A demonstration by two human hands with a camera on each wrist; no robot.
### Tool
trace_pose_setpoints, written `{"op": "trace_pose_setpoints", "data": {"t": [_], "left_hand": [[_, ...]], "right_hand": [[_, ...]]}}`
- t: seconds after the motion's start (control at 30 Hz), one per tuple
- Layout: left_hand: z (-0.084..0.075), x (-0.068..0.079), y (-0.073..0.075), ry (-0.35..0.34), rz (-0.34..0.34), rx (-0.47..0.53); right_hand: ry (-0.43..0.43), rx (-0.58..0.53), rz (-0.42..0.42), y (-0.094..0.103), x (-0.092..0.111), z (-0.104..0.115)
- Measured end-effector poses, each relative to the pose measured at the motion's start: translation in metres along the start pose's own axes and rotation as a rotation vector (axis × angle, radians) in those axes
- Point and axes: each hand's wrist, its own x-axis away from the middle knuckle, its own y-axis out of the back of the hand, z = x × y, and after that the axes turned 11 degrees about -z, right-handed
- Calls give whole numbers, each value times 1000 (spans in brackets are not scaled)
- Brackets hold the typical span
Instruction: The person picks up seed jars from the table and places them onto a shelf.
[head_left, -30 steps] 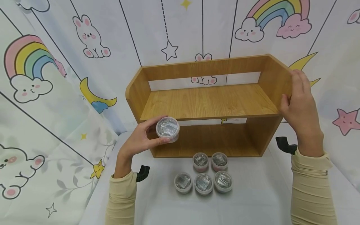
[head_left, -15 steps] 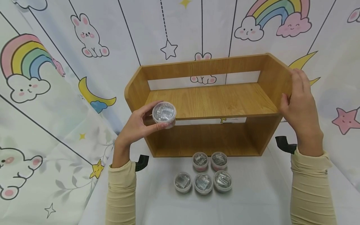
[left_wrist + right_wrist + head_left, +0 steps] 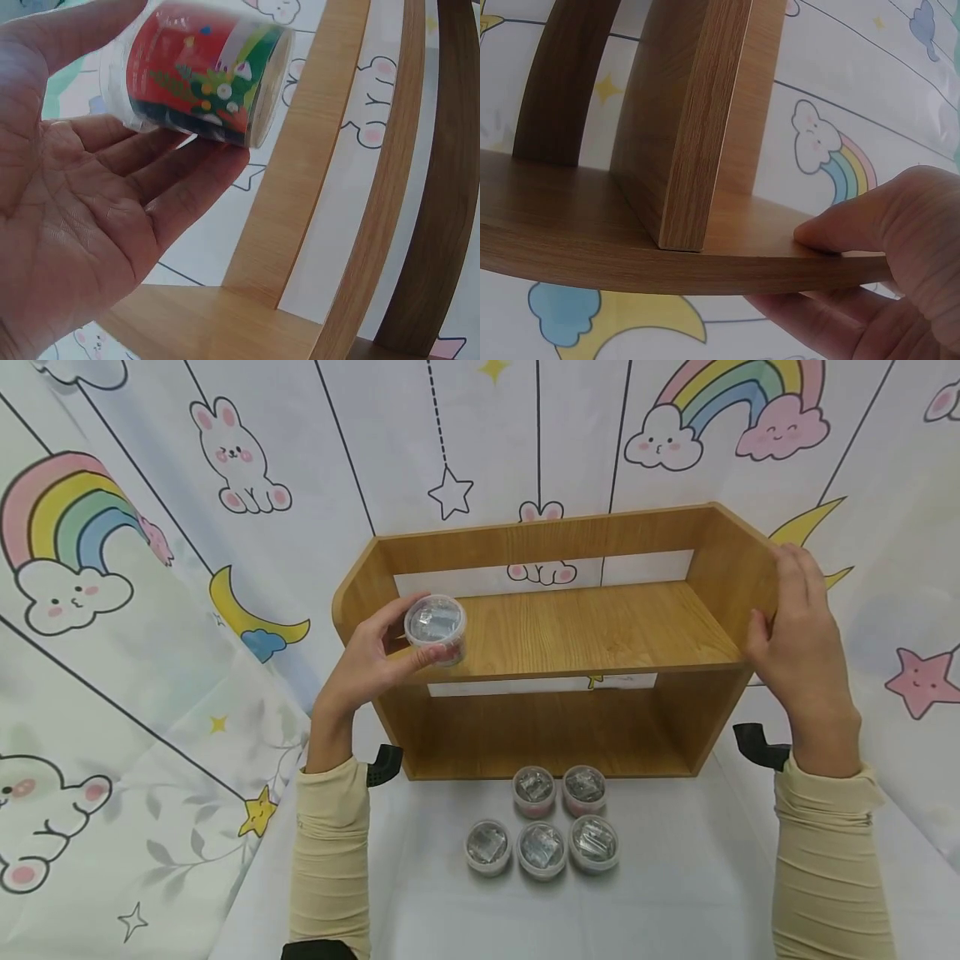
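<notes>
A small round lidded tub is gripped between the thumb and fingers of my left hand. It hangs in front of the left part of the upper board of a two-tier wooden shelf. In the left wrist view the tub shows a red and green printed label. My right hand grips the shelf's right side panel, thumb on the inner face and fingers on the outer face. The right wrist view shows that panel pinched between thumb and fingers of the right hand.
Several similar tubs stand on the white tabletop before the shelf, two of them close to its lower front edge. A patterned cloth hangs behind the shelf and on the left side.
My left hand has raised the tub from beside the lower compartment to the level of the upper board. The right hand stays on the side panel, and the other tubs have not moved.
</notes>
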Motion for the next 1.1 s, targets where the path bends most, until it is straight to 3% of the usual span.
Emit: {"op": "trace_pose_setpoints", "data": {"t": [0.47,0.8,1.1], "left_hand": [[19,-16,-5,96,-34,8],[32,-19,-13,267,-15,-30],[36,-21,-16,284,-14,-63]], "right_hand": [[14,-6,-10,0,-1,1],[12,-4,-8,-1,0,1],[11,-10,-15,-1,0,1]]}}
